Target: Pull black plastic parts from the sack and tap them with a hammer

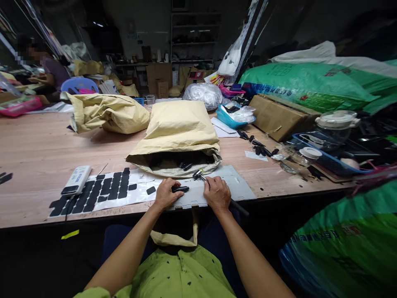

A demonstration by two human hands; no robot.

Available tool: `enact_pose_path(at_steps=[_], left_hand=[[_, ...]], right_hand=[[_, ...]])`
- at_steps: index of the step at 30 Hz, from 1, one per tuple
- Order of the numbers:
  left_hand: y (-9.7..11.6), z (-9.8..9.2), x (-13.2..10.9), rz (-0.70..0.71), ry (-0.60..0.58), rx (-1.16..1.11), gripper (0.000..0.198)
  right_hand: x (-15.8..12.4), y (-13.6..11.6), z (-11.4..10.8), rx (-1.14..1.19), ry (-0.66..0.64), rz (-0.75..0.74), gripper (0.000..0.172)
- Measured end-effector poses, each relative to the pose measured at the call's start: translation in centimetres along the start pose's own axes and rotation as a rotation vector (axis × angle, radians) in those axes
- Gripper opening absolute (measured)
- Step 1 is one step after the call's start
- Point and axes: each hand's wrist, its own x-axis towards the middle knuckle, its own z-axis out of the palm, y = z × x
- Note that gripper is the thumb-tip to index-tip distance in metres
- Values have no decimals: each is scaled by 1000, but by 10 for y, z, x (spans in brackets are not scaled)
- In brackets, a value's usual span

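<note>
A single head-worn view looks forward and steeply down: the wearer's green shirt (182,275) nearest, at the bottom; left hand (167,193) and right hand (217,193) close, just below centre; the wooden table (37,153) beyond; dim shelves (196,43) far off, at top.

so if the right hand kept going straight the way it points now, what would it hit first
Likely the lower lip of the open yellow sack, met first by the head of the hammer in the right hand; the remaining gap is unclear.
</note>
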Motion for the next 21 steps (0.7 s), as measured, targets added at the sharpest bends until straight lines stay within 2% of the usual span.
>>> enact_pose_path(at_steps=[4,7,13,17,21], left_hand=[[1,0,-1,-2,-4,28,18],[0,1,-1,3,-5,33,16],[-3,2,-1,35,0,25,19],[-5,2,-1,41,3,-36,17],[-7,3,0,33,-6,-34,17]], right_hand=[[3,6,1,67,-48,-6,24],[2,6,-4,229,-60,14,28],[-25,-20,-23,608,-52,19,35],[-41,-37,-30,663,-121,-18,35],[-40,-46,-38,657,-102,-69,36]])
